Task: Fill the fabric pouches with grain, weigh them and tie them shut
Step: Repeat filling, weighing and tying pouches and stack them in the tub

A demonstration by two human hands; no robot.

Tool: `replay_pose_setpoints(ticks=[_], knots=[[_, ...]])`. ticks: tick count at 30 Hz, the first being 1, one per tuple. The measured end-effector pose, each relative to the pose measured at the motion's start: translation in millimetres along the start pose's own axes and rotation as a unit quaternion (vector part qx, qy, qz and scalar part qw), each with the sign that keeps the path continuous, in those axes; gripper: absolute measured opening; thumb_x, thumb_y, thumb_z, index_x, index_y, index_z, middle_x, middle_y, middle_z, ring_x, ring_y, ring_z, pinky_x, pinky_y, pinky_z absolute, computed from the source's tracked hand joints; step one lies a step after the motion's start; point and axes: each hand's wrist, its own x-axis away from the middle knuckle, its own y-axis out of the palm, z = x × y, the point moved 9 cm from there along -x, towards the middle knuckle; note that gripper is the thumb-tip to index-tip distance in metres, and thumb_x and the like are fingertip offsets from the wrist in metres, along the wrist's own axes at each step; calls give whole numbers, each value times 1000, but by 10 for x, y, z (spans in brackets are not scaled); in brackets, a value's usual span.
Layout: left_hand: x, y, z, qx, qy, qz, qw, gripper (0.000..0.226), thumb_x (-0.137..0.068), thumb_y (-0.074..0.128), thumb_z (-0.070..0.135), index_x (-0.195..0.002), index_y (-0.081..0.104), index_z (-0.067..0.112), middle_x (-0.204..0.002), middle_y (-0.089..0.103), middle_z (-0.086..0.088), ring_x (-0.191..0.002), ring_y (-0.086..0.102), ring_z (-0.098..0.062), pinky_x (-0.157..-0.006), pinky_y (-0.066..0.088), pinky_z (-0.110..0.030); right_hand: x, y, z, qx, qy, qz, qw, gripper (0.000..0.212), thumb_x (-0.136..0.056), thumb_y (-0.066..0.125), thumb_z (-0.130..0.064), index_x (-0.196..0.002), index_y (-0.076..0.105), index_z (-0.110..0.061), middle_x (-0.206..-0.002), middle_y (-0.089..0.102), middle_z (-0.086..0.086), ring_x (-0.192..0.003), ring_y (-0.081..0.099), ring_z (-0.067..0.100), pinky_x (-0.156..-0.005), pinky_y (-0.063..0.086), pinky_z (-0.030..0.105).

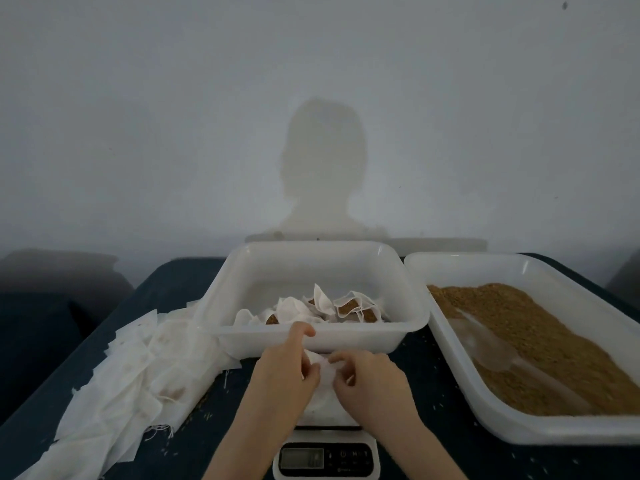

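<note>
Both my hands hold one white fabric pouch [322, 370] over the small white scale [327, 457] at the table's front edge. My left hand [289, 367] grips its left side, index finger raised. My right hand [369, 379] pinches its top on the right. What is inside the pouch is hidden. Behind the hands, a white tub [311, 336] holds several pouches with brown grain [346, 308] showing in them. A larger white tub [460, 393] on the right is full of brown grain [540, 337], with a clear scoop [491, 344] lying in it.
A heap of empty white pouches [135, 372] lies on the dark table [173, 282] at the left. Loose grains are scattered on the table around the scale. A plain wall stands close behind the tubs.
</note>
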Motion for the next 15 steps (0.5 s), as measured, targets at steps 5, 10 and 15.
replay_pose_setpoints(ticks=[5, 10, 15], knots=[[-15, -2, 116, -103, 7, 21, 994, 35, -94, 48, 23, -123, 29, 29, -74, 53, 12, -67, 55, -1, -71, 51, -16, 39, -96, -91, 12, -65, 30, 997, 23, -95, 46, -24, -86, 31, -39, -69, 54, -11, -56, 55, 7, -50, 42, 16], [-55, 18, 184, -79, 19, 9, 997, 35, -91, 56, 21, -118, 34, 27, -68, 48, 11, -59, 49, -1, -63, 45, -12, 16, -80, -65, 34, -85, -12, 996, 30, -93, 44, -16, -96, 66, -37, -63, 49, -16, -54, 49, 5, -58, 45, 19], [-102, 76, 287, 40, 55, -15, 998, 38, -84, 68, 16, -106, 41, 32, -66, 55, 9, -65, 53, 10, -63, 40, -6, -62, -82, 38, 25, -52, -2, 998, 21, -88, 52, -36, -81, 69, -25, -66, 63, -12, -61, 57, 6, -65, 54, 24]])
